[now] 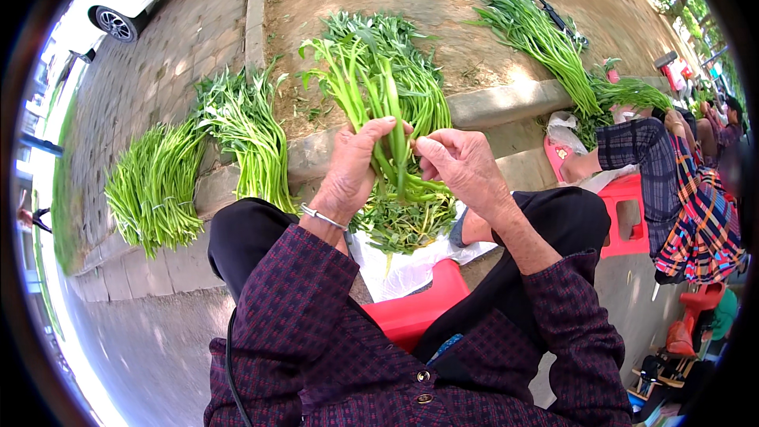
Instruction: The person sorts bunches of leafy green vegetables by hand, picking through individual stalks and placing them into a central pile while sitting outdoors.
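My left hand (352,162) is wrapped round a small bunch of water spinach (393,107), its thumb lying across the green stems. The leafy tops lean up and to the left, and the lower stems hang down between my hands. Close against the bunch's right side, my right hand (462,164) is closed in a pinch; what its fingertips hold is hidden. Below both hands, a heap of loose leaves and trimmings (407,221) lies on a white plastic sheet (379,273) between my legs.
Larger water spinach bundles lie along the stone kerb (506,103): a tied one (158,186) at left, another (245,134) beside it, one (419,79) ahead and one (545,43) at far right. I sit over a red stool (423,304). Another person (672,190) sits at right.
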`<state>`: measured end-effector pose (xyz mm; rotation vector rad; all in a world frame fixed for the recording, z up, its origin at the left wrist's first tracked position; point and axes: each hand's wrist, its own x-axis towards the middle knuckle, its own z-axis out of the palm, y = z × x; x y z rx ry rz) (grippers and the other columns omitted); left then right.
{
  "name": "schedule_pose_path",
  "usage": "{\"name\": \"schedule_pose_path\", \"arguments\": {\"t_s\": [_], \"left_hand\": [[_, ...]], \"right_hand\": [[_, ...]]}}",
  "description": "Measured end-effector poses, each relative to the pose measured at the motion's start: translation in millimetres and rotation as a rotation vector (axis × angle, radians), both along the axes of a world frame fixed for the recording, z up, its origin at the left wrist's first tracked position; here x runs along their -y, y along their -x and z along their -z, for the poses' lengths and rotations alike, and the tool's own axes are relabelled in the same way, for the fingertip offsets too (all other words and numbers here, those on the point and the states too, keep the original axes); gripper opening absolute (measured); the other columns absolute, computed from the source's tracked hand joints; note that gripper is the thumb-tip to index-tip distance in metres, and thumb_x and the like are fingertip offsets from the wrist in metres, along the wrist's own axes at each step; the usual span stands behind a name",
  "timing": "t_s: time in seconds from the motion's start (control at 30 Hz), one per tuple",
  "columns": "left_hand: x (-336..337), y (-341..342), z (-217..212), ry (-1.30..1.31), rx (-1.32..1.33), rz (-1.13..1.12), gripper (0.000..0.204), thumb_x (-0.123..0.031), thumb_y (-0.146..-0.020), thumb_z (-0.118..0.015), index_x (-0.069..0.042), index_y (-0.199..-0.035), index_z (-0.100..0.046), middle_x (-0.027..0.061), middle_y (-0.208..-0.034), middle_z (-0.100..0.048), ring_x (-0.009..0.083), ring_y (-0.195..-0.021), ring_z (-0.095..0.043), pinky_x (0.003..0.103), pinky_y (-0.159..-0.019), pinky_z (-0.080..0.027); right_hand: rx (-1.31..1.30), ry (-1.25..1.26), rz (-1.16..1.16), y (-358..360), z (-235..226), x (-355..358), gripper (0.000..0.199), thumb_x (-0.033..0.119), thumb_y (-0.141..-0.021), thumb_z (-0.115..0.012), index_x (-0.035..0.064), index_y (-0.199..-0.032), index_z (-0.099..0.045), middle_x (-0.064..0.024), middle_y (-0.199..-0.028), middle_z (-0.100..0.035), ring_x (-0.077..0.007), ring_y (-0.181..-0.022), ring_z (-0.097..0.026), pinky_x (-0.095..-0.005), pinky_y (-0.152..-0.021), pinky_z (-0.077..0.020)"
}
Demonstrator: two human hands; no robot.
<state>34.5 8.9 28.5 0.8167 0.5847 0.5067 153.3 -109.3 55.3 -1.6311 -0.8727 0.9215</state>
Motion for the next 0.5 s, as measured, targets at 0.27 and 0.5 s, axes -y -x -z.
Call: {"name": "schedule_pose_path", "arguments": {"t_s": [0.27,0.5], "left_hand": [[11,-2,4,-0.040,0.005,0.000,0.018,-0.010,-0.082,-0.063,-0.004,-0.098,-0.062,0.0008,-0.084,-0.063,0.0088,-0.075,-0.057,0.025,-0.067,-0.047],[-3,9,-2,-0.014,-0.077,-0.017,0.023,-0.014,-0.084,-0.059,0.002,-0.101,-0.059,0.0037,-0.078,-0.060,0.0127,-0.070,-0.059,0.028,-0.067,-0.050]], "right_hand": [[0.000,-0.102,0.048,2,23,-6,0.022,0.012,-0.080,-0.059,-0.0063,-0.093,-0.059,-0.0053,-0.075,-0.063,-0.0082,-0.065,-0.057,-0.0233,-0.056,-0.0462],[-0.416,-0.061,0.314,-19,0,-3,0.020,0.007,-0.078,-0.049,-0.0031,-0.094,-0.056,-0.0049,-0.075,-0.054,-0.0099,-0.053,-0.050,-0.0260,-0.048,-0.0460]]}}
